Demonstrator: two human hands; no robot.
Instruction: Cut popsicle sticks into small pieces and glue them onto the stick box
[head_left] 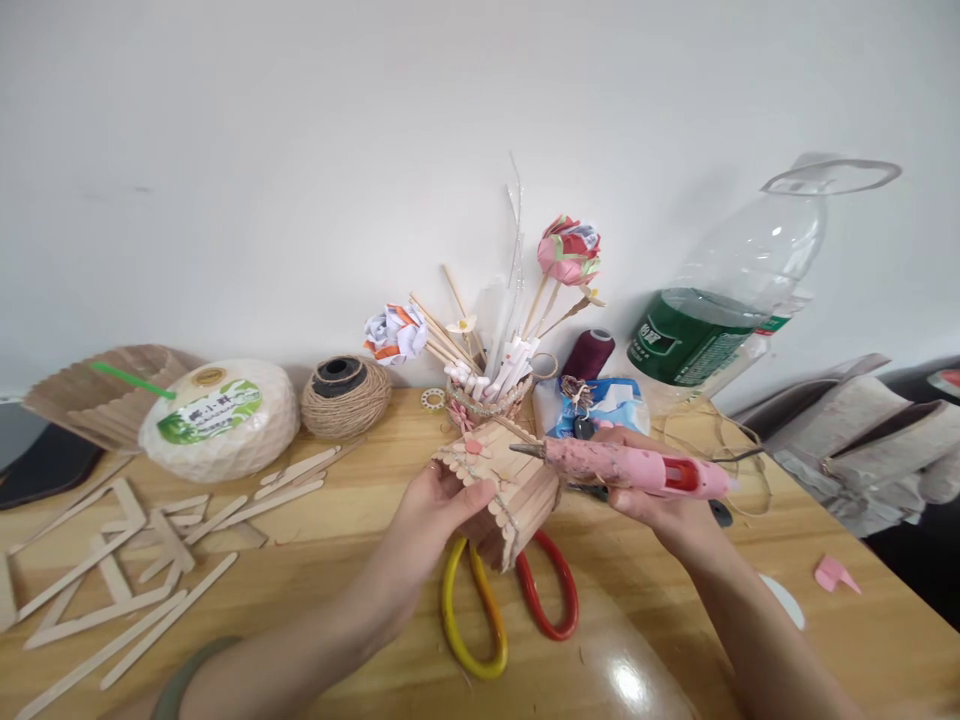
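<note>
The left hand [435, 505] is gripping the stick box [501, 485] above the table [337, 590], fingers closed around its near left side. The right hand [652, 490] is clasping the glue gun [637, 468]; its long axis is lying left-right, nozzle pointing left, just touching the box's far rim.

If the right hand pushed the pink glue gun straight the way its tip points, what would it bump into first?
Probably the popsicle-stick box held by the left hand. The right hand aims the glue gun leftward, its nozzle just at the box's top edge; depth is unclear.
</note>
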